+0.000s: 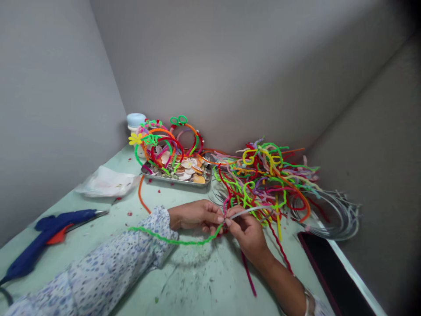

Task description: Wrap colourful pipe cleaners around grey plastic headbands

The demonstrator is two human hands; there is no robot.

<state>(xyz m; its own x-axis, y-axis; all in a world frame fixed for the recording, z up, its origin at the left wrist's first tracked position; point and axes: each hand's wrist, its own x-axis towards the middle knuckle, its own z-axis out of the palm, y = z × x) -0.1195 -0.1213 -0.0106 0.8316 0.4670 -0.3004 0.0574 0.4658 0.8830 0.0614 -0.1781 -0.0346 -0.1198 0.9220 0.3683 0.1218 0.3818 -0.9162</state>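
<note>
My left hand [204, 215] pinches a green pipe cleaner [184, 242], whose free end runs left over the patterned sleeve. Close against it, my right hand [245, 230] is closed on a pale grey band [251, 210] that curves off to the right. The fingertips of both hands meet where the green pipe cleaner and the band come together; a pink strand rises there too. Whether it is joined to them is too small to tell. A dark red pipe cleaner [248, 274] shows below my right hand.
Tangled pipe cleaners [272, 171] and wire loops [342, 219] lie behind and right. A metal tray [177, 180] holds shell-like pieces and decorated hoops. At left are a blue glue gun [49, 232] and plastic bag [107, 182]; a phone [332, 272] is at right.
</note>
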